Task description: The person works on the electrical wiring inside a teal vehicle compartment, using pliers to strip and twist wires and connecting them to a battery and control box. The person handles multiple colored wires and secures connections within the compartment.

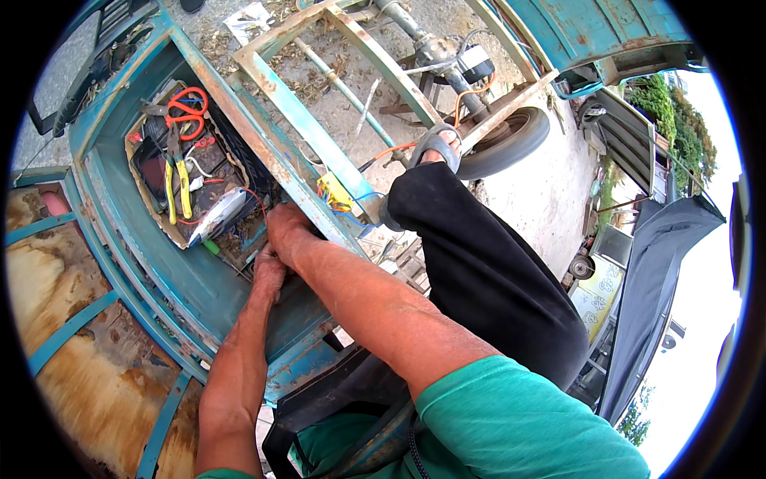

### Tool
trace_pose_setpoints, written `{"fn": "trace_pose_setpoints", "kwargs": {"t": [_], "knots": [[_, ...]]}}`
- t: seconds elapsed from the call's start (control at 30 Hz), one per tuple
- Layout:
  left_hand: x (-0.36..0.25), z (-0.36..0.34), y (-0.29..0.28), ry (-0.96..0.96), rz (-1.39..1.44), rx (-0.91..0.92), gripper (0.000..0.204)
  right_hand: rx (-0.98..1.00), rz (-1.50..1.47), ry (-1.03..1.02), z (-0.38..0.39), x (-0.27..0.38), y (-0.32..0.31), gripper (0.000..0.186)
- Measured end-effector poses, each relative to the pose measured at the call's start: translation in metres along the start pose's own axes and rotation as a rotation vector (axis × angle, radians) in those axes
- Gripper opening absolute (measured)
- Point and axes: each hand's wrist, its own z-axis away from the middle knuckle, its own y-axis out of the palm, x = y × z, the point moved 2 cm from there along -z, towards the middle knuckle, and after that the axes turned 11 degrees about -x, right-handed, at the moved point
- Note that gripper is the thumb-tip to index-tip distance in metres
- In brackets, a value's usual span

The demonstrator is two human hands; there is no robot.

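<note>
In the teal compartment (169,259), left hand (269,274) and right hand (285,224) together, grip unclear, near fore-and-aft yellow-handled pliers (184,190), jaws forward.

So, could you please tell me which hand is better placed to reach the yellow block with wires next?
Probably the right hand: it lies nearer the yellow block, while the left hand is farther off, lower in the picture. Either would have to get past the rusty turquoise rail.

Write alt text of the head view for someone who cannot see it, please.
A bare left hand and right hand are close together in a worn turquoise metal compartment, their grip unclear; beside them, an open box holds orange-handled scissors and yellow-handled pliers.
</note>
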Motion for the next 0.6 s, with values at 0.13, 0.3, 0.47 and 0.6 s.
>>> {"fn": "trace_pose_setpoints", "kwargs": {"t": [0.13, 0.3, 0.47, 0.6], "knots": [[0.012, -0.011, -0.014, 0.032, -0.144, -0.026, 0.025, -0.169, -0.116, 0.094, 0.000, -0.005, -0.004, 0.032], [0.009, -0.005, -0.016, 0.092, -0.159, 0.003, 0.024, 0.087, -0.318, -0.051, 0.045, -0.029, -0.096, 0.029], [0.016, -0.015, -0.018, 0.016, -0.119, 0.018, 0.024, -0.143, -0.495, 0.110, 0.080, -0.022, -0.084, 0.027], [0.010, -0.007, -0.014, -0.053, -0.076, 0.032, 0.023, -0.033, -0.608, -0.255, 0.134, -0.036, -0.062, 0.029]]}}
